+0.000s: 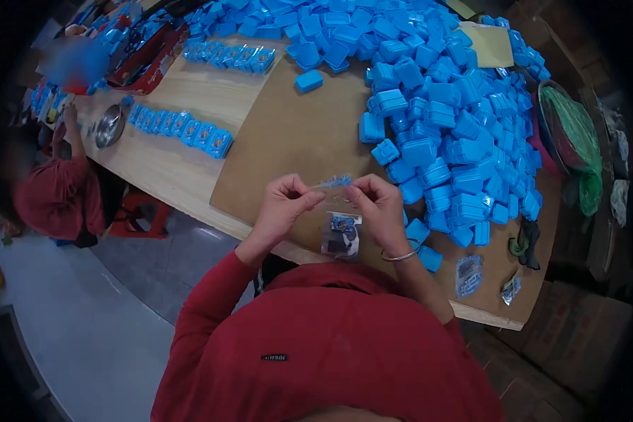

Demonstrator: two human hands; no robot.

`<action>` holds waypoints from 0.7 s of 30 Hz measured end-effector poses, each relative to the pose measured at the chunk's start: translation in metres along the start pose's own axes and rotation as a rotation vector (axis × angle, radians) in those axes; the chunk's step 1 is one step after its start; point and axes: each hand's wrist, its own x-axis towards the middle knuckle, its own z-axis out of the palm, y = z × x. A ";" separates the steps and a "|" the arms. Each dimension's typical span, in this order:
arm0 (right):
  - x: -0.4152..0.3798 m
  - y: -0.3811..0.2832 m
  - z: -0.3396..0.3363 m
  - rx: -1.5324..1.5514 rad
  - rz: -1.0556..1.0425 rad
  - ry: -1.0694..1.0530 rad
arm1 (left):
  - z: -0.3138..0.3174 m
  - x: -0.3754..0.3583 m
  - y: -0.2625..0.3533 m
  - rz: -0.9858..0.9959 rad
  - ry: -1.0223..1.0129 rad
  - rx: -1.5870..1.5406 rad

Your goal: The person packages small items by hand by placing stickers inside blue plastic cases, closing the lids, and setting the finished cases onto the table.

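My left hand (286,202) and my right hand (377,204) are raised above the table's near edge, fingertips pinched and facing each other. Stretched between them is a small clear plastic packet with blue print (337,181); its contents are too small to make out. A thin bracelet circles my right wrist. Just below the hands, a flat clear packet with a dark picture card (342,239) lies at the table edge. A big heap of blue plastic boxes (436,151) rises beyond and beside my right hand. One single blue box (309,81) sits apart from the heap.
Two rows of finished-looking blue boxes with labels (179,130) stand at the left, near a metal bowl (110,125). Another person in a red top (56,190) sits there by a red stool (139,216). Loose packets (469,275) lie right; a green bag (573,133) is beyond.
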 end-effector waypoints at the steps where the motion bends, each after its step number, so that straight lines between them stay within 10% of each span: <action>1: 0.000 0.003 -0.003 -0.111 -0.039 0.050 | 0.000 0.002 0.001 -0.022 0.016 -0.027; 7: 0.000 -0.004 -0.050 0.084 -0.065 -0.078 | 0.009 0.062 0.008 -0.153 -0.170 -0.053; 11: -0.007 0.000 -0.063 0.167 0.025 -0.017 | 0.027 0.146 -0.030 0.535 -0.250 0.529; 14: -0.011 -0.004 -0.065 0.180 0.032 -0.038 | 0.043 0.170 -0.054 0.701 -0.160 0.683; 21: 0.002 -0.002 -0.057 0.208 0.045 -0.047 | 0.028 0.098 -0.009 0.148 0.167 1.119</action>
